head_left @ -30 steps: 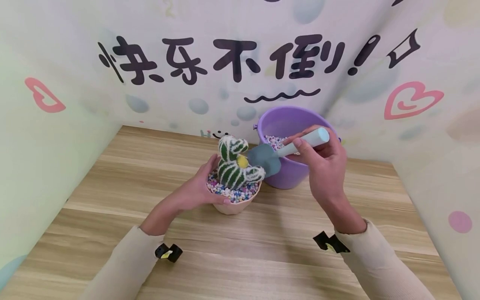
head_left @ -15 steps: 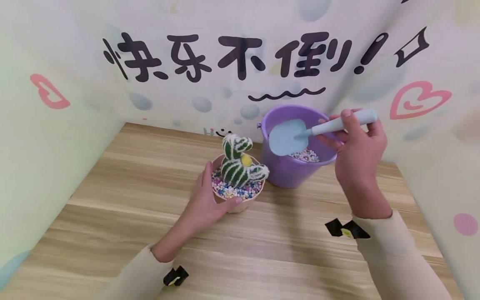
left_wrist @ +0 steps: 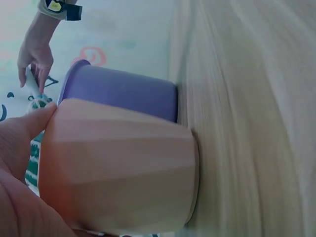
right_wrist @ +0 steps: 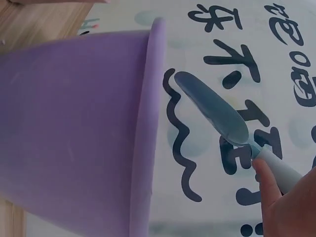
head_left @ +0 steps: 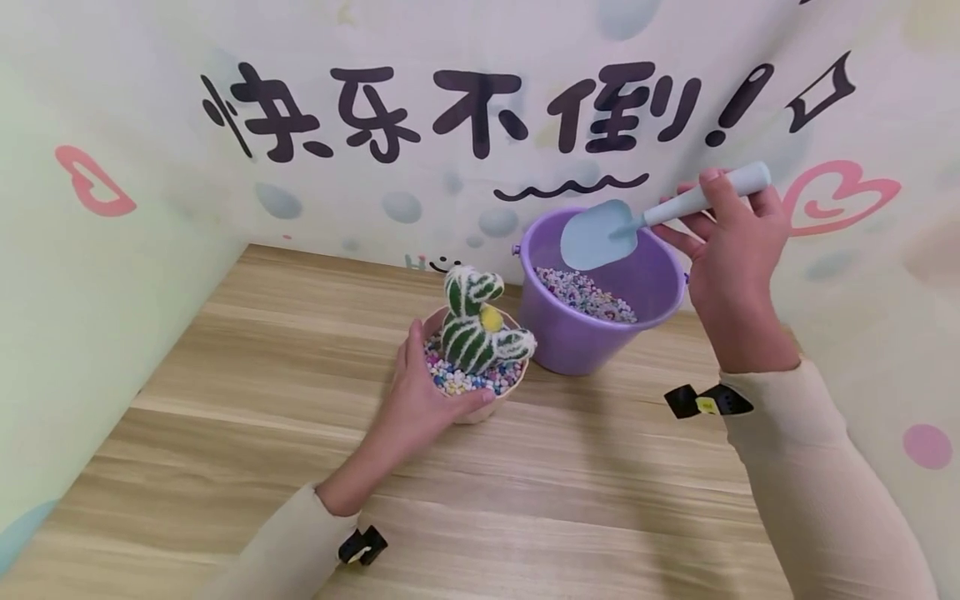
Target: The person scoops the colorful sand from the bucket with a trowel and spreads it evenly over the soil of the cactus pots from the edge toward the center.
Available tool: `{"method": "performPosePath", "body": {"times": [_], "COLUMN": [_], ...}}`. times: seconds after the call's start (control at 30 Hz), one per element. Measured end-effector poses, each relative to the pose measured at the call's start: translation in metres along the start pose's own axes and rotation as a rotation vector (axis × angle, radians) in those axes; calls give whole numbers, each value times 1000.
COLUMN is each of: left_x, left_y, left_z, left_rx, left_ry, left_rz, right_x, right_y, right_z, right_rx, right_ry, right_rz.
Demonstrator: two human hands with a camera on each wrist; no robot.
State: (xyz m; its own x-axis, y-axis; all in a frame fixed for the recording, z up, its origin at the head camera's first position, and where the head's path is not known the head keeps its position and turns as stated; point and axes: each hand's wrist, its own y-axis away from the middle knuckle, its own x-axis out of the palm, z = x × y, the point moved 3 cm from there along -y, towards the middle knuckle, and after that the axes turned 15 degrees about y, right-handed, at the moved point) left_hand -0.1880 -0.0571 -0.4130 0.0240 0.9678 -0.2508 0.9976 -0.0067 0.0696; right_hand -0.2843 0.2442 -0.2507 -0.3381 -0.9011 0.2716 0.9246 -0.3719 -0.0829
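My left hand [head_left: 427,396] grips a pale pink faceted flowerpot [left_wrist: 118,168] at its rim, thumb on the near side. The pot stands on the table, filled with small coloured pebbles [head_left: 457,379]. A green and white plush cactus [head_left: 468,342] with a yellow ball rises from them. My right hand [head_left: 738,254] holds a light blue toy shovel [head_left: 600,237] by its handle. Its blade hangs over the purple bucket [head_left: 581,337], above the rim in the right wrist view. More coloured pebbles [head_left: 585,296] lie in the bucket.
The wood-grain table [head_left: 480,517] meets a printed backdrop [head_left: 420,179] with dark lettering just behind the bucket. A side panel [head_left: 90,283] borders the table on the left. The bucket stands close behind and right of the pot.
My right hand has carried the shovel from beside the cactus, rightward and up over the bucket. The left hand still holds the pot, its wrist shifted slightly right.
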Motion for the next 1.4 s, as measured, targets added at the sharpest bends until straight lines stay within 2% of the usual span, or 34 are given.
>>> {"method": "performPosePath", "body": {"times": [0.23,0.37,0.5,0.67,0.8,0.9,1.1,1.4], "left_x": [-6,-8,-11,-14,-17,-18,-21,-26], "left_y": [-9,-12,-17,-24,-30,-33,-36,-41], "left_z": [-2,-3,-4,-4,-5,-5,-4,-2], "left_rx": [-7,-27,-20,36,113,138,88,30], "left_ry": [-59,-55,-37,17,94,135,121,105], "left_rz": [55,96,147,208,255,288,333,373], "right_x": [4,2,-1,-2,0,1,0,2], "right_y": [-16,-25,-34,-39,-41,-41,-45,-48], "right_z": [-4,-11,-22,-33,-40,-45,-56,-67], "right_rx": [31,67,101,111,110,103,98,29], "right_ry": [61,101,132,150,163,207,254,330], "right_rz": [-3,-2,-10,-2,8,20,31,89]}}
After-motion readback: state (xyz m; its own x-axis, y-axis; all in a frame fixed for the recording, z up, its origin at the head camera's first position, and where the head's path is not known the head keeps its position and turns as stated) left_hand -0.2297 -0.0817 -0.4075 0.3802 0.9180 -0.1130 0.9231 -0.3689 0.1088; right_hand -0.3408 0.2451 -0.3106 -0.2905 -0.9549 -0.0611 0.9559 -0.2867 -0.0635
